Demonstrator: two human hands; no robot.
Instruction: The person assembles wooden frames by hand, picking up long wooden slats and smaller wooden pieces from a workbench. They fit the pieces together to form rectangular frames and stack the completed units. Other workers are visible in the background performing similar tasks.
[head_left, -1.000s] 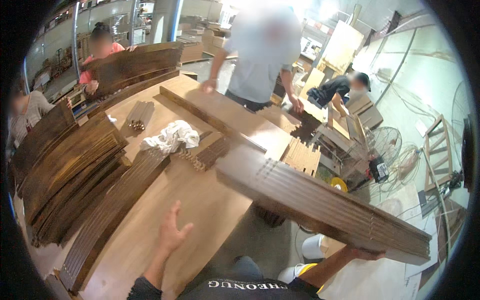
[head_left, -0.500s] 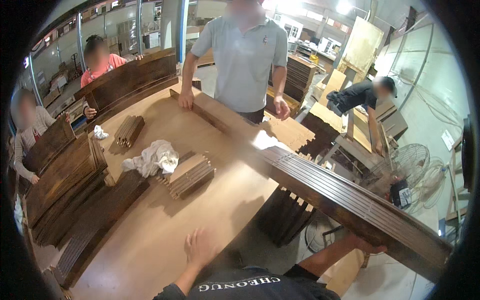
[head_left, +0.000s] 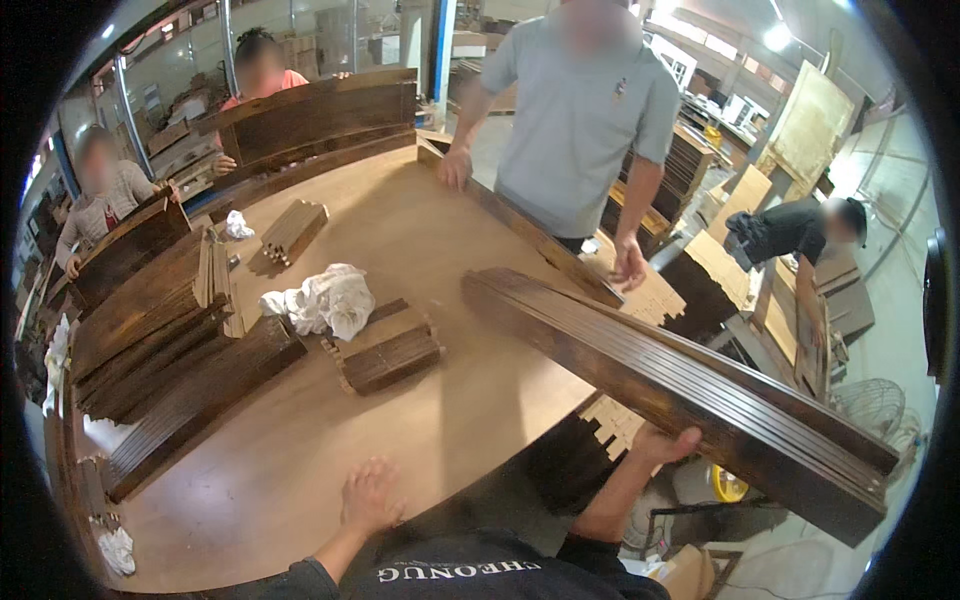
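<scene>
A stack of long dark-brown wooden boards slants from over the table out past its right edge. My right hand grips the stack's near side, with the thumb showing and the other fingers mostly hidden beneath. The far end of the stack lies over the tabletop; contact there is hard to make out. My left hand rests palm down near the table's front edge, fingers stretched out and holding nothing. Closest ahead of it is a short bundle of dark wooden pieces, with a crumpled white cloth beside it.
A person in a grey shirt stands across the table, one hand on a long board. Two people at the left hold dark panels. Board stacks fill the left side. A fan stands right.
The board stack and my right hand have moved left, bringing the stack's far end farther over the table. My left hand stays on the tabletop. The view has shifted.
</scene>
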